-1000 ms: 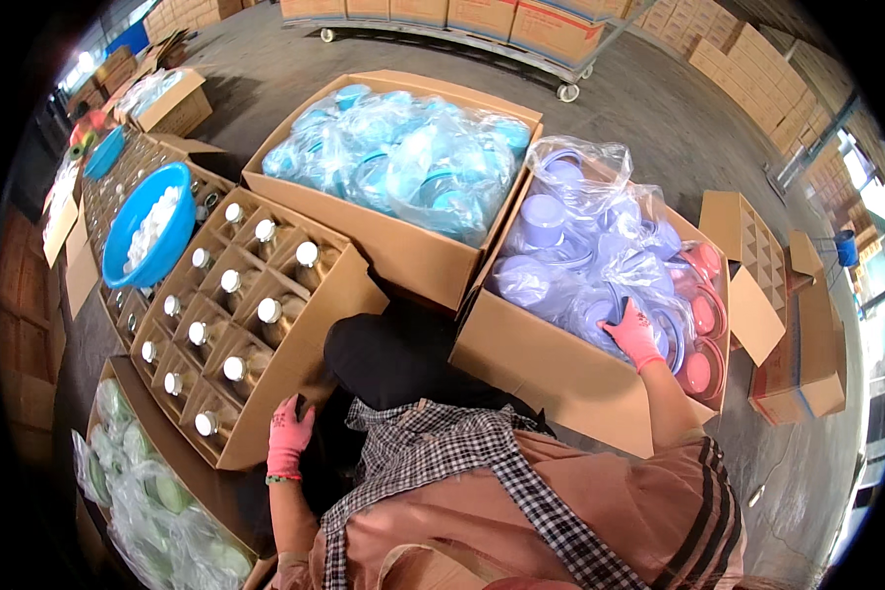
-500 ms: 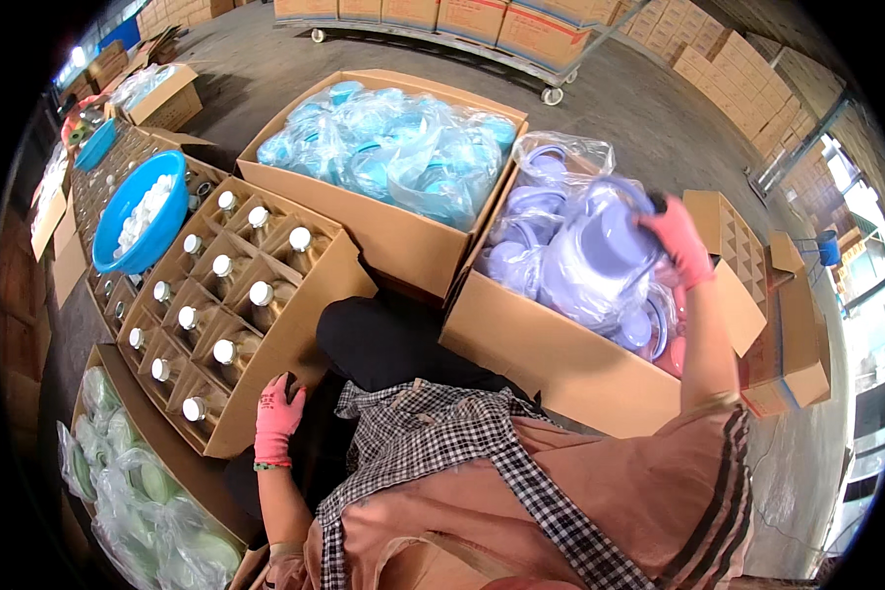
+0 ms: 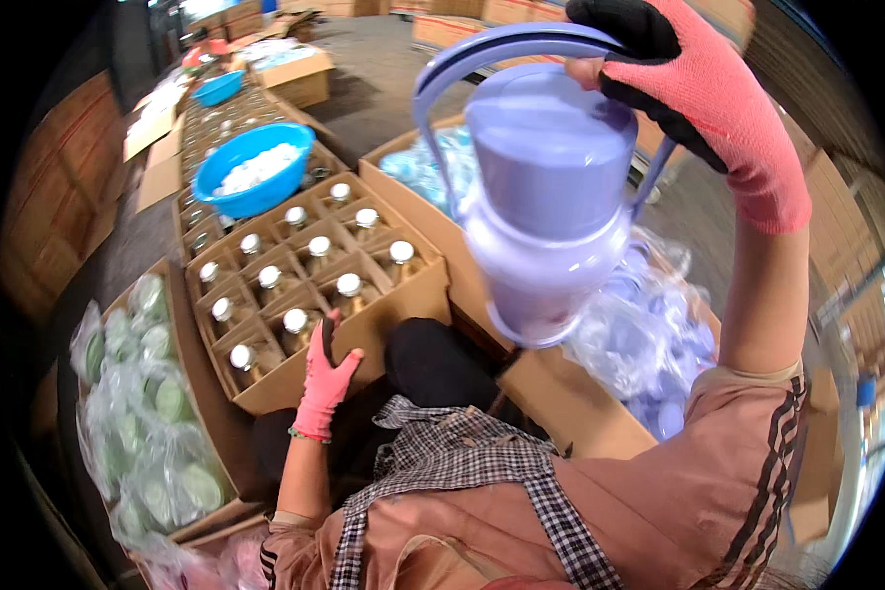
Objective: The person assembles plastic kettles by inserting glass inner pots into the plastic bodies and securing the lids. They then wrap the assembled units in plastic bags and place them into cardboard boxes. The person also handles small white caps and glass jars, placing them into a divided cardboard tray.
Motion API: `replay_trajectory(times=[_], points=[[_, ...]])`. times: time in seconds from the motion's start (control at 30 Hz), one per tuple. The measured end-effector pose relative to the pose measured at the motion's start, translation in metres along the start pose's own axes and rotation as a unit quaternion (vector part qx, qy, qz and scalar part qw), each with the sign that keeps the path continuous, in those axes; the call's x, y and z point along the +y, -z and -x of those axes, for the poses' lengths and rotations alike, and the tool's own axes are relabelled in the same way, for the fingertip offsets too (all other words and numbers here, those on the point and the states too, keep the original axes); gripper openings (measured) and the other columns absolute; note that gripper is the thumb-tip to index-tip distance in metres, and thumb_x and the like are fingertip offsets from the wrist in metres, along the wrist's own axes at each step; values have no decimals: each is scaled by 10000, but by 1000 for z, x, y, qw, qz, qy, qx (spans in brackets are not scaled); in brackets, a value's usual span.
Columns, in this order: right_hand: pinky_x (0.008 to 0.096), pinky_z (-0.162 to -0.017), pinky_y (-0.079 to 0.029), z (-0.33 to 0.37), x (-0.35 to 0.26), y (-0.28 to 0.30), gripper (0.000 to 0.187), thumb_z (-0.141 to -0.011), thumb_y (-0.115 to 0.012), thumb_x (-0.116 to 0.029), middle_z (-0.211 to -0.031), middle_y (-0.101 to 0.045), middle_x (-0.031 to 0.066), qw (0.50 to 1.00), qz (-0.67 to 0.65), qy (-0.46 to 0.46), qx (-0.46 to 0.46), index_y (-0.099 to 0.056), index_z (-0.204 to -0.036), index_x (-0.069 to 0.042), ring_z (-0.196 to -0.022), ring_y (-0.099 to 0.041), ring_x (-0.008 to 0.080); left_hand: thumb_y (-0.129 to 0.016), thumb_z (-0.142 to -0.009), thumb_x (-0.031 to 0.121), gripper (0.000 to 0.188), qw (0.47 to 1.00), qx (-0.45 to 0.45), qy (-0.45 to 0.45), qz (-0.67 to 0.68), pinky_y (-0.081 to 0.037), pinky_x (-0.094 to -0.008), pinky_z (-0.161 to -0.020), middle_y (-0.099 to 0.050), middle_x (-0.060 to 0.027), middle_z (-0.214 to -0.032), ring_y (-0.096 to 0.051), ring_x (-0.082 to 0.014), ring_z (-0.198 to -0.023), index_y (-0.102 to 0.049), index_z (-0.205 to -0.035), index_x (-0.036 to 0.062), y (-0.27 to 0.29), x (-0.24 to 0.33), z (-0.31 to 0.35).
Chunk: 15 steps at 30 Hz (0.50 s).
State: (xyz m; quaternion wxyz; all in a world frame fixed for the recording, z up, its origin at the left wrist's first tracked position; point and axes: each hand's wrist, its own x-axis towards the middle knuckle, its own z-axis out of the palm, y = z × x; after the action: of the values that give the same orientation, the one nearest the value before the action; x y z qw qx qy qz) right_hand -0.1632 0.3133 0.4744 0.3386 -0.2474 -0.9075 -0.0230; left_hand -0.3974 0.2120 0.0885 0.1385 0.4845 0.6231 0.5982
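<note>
My right hand (image 3: 693,103), in a pink glove with black palm and fingers, is raised at the upper right. Its fingers are closed round the arched handle of a lavender plastic jug top (image 3: 551,167), which has a cup-like lid and a flared lower part. This piece hangs upright, above and in front of the boxes. Thumb and fingers apart, my left hand (image 3: 326,383) rests at the near wall of a divided carton (image 3: 403,305). White-capped glass bottles (image 3: 295,321) stand in its cells.
An open carton (image 3: 585,403) of bagged lavender parts stands at right, another carton (image 3: 467,280) with light-blue ones behind. Bagged green parts (image 3: 157,393) fill a carton at left. A blue basin (image 3: 206,187) of small white pieces sits atop the bottle cartons. Stacked cartons (image 3: 64,157) line the left.
My right hand has lifted the lavender jug top out of its carton, up and toward me. My left hand has moved up against the divided carton. The view has swung left.
</note>
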Motion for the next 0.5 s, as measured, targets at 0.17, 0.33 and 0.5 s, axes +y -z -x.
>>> replay_trajectory(times=[0.17,0.33,0.5], points=[[244,-862,-396,-32,14,-32,419,-726,-632,-61,-1048,-562,37,955,-282,80,-34,-498,-1117,10,-946,-526,106,-622,-536,691,1182,982,79,-131,107,-179,-380,-1031,-225,-146,-1371,-231,-251,-1268,-106,-1341,-6,32,87,-21],[236,-836,-394,-47,-34,-60,399,-710,-659,-57,-925,-583,30,914,-377,99,-112,-519,-1079,3,-900,-521,100,-689,-542,615,1134,977,133,-85,146,-235,-354,-996,-307,-115,-1306,-309,-205,-1200,-171,-1322,-25,86,121,3],[252,-834,-406,-46,-24,-94,453,-702,-692,-140,-993,-574,70,834,-502,140,-181,-517,-1089,14,-936,-512,119,-693,-667,434,852,987,130,-3,94,-290,-339,-958,-377,-122,-1221,-365,-221,-1136,-282,-1255,-26,59,131,72]])
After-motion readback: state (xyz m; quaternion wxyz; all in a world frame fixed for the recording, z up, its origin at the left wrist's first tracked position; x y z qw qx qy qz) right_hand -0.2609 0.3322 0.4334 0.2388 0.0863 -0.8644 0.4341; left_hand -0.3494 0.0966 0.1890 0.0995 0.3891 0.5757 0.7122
